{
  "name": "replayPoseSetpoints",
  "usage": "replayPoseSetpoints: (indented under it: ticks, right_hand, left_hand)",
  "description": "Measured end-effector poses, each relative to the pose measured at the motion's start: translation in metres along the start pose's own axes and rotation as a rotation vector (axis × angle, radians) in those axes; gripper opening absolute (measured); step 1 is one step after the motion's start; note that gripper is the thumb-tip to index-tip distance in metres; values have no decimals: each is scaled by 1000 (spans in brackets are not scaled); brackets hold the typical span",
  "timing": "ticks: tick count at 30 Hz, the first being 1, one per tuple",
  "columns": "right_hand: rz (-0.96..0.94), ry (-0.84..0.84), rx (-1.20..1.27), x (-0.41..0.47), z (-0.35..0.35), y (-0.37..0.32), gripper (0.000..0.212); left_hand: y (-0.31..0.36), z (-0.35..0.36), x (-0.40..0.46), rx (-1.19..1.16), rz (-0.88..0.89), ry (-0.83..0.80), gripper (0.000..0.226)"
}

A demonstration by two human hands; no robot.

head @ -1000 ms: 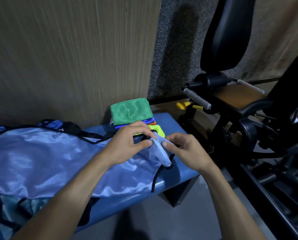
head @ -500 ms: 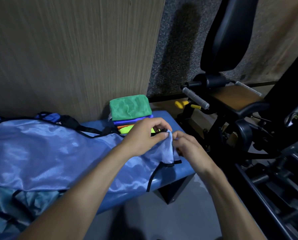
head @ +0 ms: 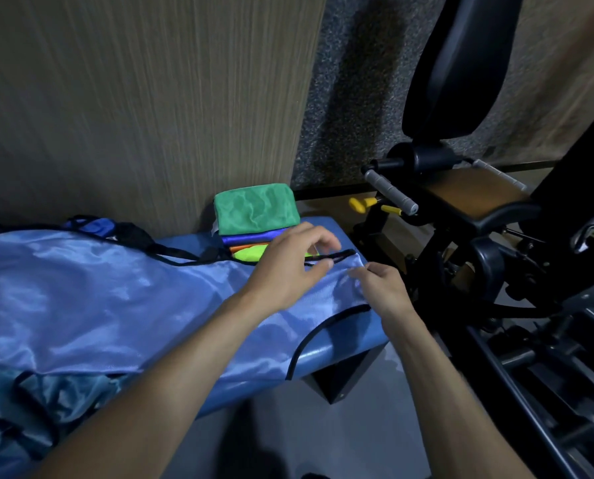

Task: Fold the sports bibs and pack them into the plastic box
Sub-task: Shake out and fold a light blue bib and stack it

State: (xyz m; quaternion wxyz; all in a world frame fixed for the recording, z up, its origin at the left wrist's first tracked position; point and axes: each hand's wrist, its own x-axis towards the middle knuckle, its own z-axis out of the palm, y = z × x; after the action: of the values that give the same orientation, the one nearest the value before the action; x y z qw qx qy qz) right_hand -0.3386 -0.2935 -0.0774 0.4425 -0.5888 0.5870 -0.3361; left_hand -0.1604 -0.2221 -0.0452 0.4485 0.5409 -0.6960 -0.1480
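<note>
On the blue padded surface (head: 340,350), against the wood-grain wall:

Task item: light blue bib (head: 116,299), shiny fabric with black trim, spread flat along the surface from the left edge of view to the right end; its near edge hangs over the surface's near side at left.

Bib corner: the right-hand corner lies near the far right end of the surface, with a black strap (head: 330,259) running along its far edge.

Left hand (head: 288,267): rests on the bib near that corner; thumb and forefinger pinch the black strap, other fingers loosely curled above it.

Right hand (head: 381,288): just right of the left hand, apart from it; fingers (head: 359,271) pressed together, pinching the bib's fabric at the corner.

Folded stack (head: 257,226): at the far right of the surface, touching the wall; a green folded bib on top, then blue, orange and yellow-green layers beneath. Left hand partly covers its near right side.

Other bibs: darker blue fabric with black trim (head: 91,226) lies on the far side of the spread bib, at left; whether it is one bib or more cannot be told.

Plastic box: not seen in this view.

Right of surface: black gym machine (head: 461,219) with padded back and seat, standing on the floor.
</note>
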Motion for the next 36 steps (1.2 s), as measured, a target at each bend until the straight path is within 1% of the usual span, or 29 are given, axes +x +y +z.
replayPoseSetpoints:
  ticks: [2,3,4,5,7,9,10,12,15,17,20,22,25,26,29,31,34,36]
  right_hand:
    - [36,32,-89,15,5,8,29]
    - [40,45,-127,20,7,12,29]
    - [39,59,-155,24,9,16,30]
    - [36,74,-170,26,11,18,29]
    - [23,79,-188,27,15,19,32]
    - [-16,88,-244,27,20,18,41]
    - [-35,92,-272,27,23,18,46]
    - [-46,102,-283,26,28,18,52]
    - [-46,139,-275,24,31,18,49]
    - [-69,161,-231,22,32,14,46]
    - [-113,186,-170,19,27,5,33]
    - [-117,192,-204,17,19,6,30]
    - [-46,200,-285,19,5,16,34]
    - [-14,202,-301,20,0,19,34]
    - [44,160,-312,22,-6,23,36]
    - [52,133,-301,20,-3,25,42]
    - [41,143,-249,18,2,26,50]
    - [13,156,-221,18,2,26,45]
  left_hand:
    - [4,-3,-15,-18,7,-179,12]
    - [4,-4,-25,25,4,-286,10]
    - [3,-5,-36,107,2,-377,15]
    - [0,-6,-48,206,1,-443,25]
    - [-9,-7,-73,440,40,-515,48]
    - [-18,-5,-94,648,104,-568,66]
    - [-23,-3,-103,708,119,-568,70]
    - [-30,0,-111,729,111,-498,65]
    - [-36,3,-112,690,97,-350,38]
    - [-34,3,-111,604,92,-273,26]
    - [-18,-1,-109,443,60,-211,22]
    - [-12,-1,-109,363,60,-220,20]
    - [-10,5,-111,279,19,-350,25]
    - [-10,5,-110,282,3,-361,28]
    - [-16,-6,-104,360,8,-259,29]
    - [-30,-17,-103,526,27,-212,31]
    - [-51,-32,-106,756,31,-130,42]
    - [-63,-39,-114,840,-63,-241,60]
